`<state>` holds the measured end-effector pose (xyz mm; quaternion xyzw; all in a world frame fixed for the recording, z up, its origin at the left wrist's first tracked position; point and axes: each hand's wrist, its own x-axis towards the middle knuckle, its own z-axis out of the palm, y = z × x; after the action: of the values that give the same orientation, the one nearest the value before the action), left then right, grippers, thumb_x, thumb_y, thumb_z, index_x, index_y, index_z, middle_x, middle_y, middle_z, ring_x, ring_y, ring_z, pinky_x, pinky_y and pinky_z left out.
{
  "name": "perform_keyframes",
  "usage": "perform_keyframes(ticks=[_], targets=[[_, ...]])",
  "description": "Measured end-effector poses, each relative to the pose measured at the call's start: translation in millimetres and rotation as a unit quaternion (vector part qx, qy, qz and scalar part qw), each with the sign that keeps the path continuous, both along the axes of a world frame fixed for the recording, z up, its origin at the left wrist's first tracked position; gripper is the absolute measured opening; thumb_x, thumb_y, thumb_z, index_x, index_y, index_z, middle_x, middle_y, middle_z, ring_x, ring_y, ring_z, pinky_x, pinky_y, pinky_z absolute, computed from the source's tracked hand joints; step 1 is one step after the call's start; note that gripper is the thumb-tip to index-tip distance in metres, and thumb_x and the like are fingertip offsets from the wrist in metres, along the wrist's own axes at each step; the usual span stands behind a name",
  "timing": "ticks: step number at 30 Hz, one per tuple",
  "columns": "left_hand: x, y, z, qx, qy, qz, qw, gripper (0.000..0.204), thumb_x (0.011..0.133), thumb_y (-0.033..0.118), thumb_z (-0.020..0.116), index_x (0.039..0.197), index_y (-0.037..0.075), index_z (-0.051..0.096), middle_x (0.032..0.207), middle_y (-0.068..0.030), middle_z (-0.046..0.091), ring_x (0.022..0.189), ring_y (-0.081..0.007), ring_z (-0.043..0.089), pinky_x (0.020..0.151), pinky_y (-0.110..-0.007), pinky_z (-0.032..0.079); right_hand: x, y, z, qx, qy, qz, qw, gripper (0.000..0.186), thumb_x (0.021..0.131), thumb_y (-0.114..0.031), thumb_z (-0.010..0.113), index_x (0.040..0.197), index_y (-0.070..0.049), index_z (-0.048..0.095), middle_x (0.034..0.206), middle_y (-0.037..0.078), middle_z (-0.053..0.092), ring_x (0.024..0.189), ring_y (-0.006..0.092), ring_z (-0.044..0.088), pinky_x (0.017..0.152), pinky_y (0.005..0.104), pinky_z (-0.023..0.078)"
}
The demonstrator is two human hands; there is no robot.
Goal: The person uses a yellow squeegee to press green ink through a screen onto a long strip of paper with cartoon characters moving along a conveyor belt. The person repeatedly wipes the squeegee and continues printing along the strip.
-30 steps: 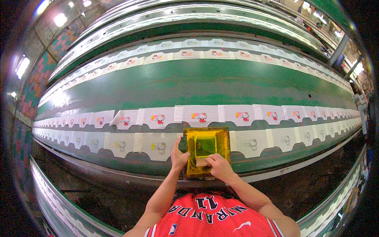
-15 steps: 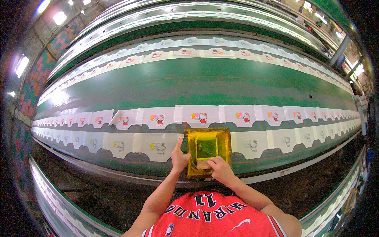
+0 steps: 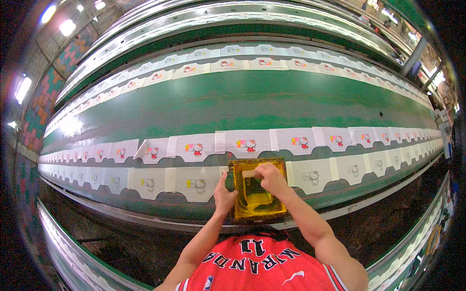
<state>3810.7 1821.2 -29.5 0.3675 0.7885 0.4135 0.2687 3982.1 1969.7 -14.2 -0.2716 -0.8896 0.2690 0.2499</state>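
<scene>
A yellow screen-printing frame [image 3: 260,209] lies on the near row of white cloth pieces, directly before me. Along its left side is my left hand [image 3: 224,198], gripping the edge with the thumb toward the frame and one finger pointing away from me. My right hand [image 3: 271,178] is closed around a small squeegee [image 3: 249,173] at the far part of the screen; the fingers cover much of it. Left of the frame, a cloth piece [image 3: 196,185] bears a grey cartoon cat outline with yellow patches. To the right, another cloth piece [image 3: 310,177] shows only the grey outline.
Behind the frame runs a row of cloth pieces with coloured cat prints [image 3: 249,144]. They lie on a long green table [image 3: 233,104] with a pale near rail [image 3: 340,212]. Farther back are more printed rows [image 3: 225,64] and parallel tables.
My right hand has pushed the squeegee from the near part of the screen to the far part. The left hand stays at the frame's left edge.
</scene>
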Motion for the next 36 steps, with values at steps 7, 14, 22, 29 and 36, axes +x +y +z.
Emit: perform_keyframes(ticks=[7,14,22,29,36], targets=[[2.6,1.2,10.7,-0.053,-0.054,0.031,0.997,0.085,0.07,0.008,0.073,0.15,0.006,0.043,0.142,-0.0238,0.055,0.132,-0.0358,0.054,0.108,-0.039,0.043,22.8,-46.3,-9.9,0.011,-0.041,-0.004,0.999,0.031,0.071,0.004,0.061,0.101,-0.001,0.066,0.101,0.015,0.066,0.102,0.0355,0.061,0.089,0.0435,0.051],[7.5,3.2,-5.7,0.0,-0.044,0.02,0.999,0.084,0.07,0.007,0.074,0.149,0.004,0.044,0.145,-0.0224,0.054,0.135,-0.0321,0.051,0.111,-0.036,0.04,61.8,-79.5,6.4,-0.01,-0.034,0.021,0.999,0.037,0.07,0.004,0.061,0.107,-0.001,0.064,0.105,0.014,0.064,0.103,0.0341,0.06,0.092,0.0414,0.051],[107.4,57.9,0.5,0.09,-0.073,0.017,0.993,0.085,0.071,0.003,0.072,0.151,0.007,0.043,0.148,-0.0191,0.052,0.129,-0.0291,0.057,0.108,-0.037,0.043,156.0,-27.5,28.8,0.009,-0.047,-0.003,0.999,0.037,0.069,0.005,0.06,0.105,0.0,0.064,0.107,0.015,0.064,0.104,0.035,0.06,0.093,0.0417,0.051],[202.3,102.9,-10.6,0.02,-0.049,0.015,0.998,0.087,0.07,0.003,0.072,0.152,0.008,0.042,0.141,-0.0186,0.059,0.12,-0.0265,0.062,0.103,-0.034,0.046,249.4,13.8,20.3,0.001,-0.06,-0.003,0.998,0.04,0.068,0.007,0.06,0.107,0.0,0.065,0.108,0.016,0.064,0.105,0.0359,0.061,0.093,0.0433,0.051],[216.6,103.9,-22.6,0.031,-0.008,0.025,0.999,0.085,0.071,0.008,0.074,0.151,0.007,0.044,0.145,-0.0198,0.055,0.133,-0.0304,0.054,0.109,-0.036,0.042,271.2,20.5,-3.8,-0.019,-0.042,0.016,0.999,0.04,0.068,0.007,0.06,0.107,0.001,0.064,0.11,0.018,0.064,0.107,0.0368,0.061,0.095,0.0434,0.051]])
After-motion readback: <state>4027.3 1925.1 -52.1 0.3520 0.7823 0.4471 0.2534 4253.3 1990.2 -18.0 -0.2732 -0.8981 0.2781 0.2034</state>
